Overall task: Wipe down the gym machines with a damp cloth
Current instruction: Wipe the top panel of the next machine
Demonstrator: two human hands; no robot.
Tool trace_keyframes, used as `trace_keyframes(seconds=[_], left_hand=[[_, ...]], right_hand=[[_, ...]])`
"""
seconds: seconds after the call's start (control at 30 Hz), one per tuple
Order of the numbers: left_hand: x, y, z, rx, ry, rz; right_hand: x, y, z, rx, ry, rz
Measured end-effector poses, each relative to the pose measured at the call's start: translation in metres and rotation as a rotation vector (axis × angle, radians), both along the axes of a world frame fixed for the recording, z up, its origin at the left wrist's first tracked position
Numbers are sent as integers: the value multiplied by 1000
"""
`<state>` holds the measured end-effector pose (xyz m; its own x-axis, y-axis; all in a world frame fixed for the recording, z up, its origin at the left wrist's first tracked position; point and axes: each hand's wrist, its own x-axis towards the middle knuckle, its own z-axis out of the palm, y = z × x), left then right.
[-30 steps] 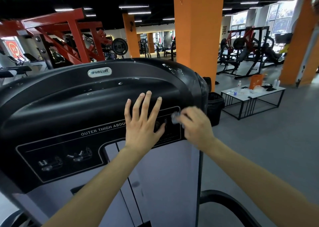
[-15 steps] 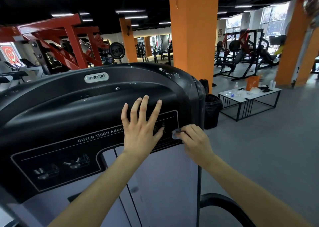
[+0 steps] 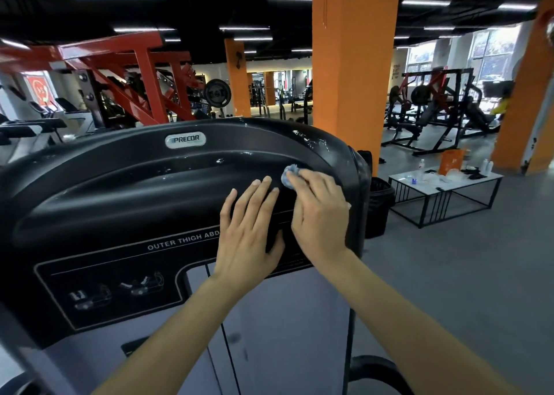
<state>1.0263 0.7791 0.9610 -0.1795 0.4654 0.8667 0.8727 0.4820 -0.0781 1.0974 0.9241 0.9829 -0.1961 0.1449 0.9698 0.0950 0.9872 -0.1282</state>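
your left grip (image 3: 248,235) flat on the machine cover (image 3: 120,184), fingers (image 3: 254,196) straight | your right grip (image 3: 320,217) clutches the blue cloth (image 3: 290,177) against the cover's upper groove, just beside the left fingertips

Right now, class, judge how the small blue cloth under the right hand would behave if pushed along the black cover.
Probably floppy: the cloth is bunched into a wad under the right hand. Likely light, being so small beside that hand. It should slide readily, as the cover looks smooth and glossy.
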Motion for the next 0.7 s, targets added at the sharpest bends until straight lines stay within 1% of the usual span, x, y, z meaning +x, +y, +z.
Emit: trace_keyframes(seconds=[0.07,0.13,0.17,0.23,0.3,0.4,0.47,0.6,0.7], left_hand=[[0,-11,6,-13,-4,-43],[-3,-23,10,0,17,4],[-6,-29,12,16,25,50],[-13,-42,15,33,16,116],[-19,-54,16,12,-1,133],[-22,-74,11,-39,-4,128],[-23,-86,9,-35,-9,112],[-29,-112,10,57,-72,91],[-36,-123,13,99,-102,88]], right_hand=[[4,6,-4,98,-33,38],[7,23,1,166,-58,19],[6,32,3,165,-60,-14],[3,41,5,103,-41,-93],[-2,32,2,20,-16,-143],[-12,1,-3,-123,15,-161],[-20,-25,-2,-155,12,-140],[-42,-77,2,-54,-87,-33],[-48,-86,5,74,-169,48]])
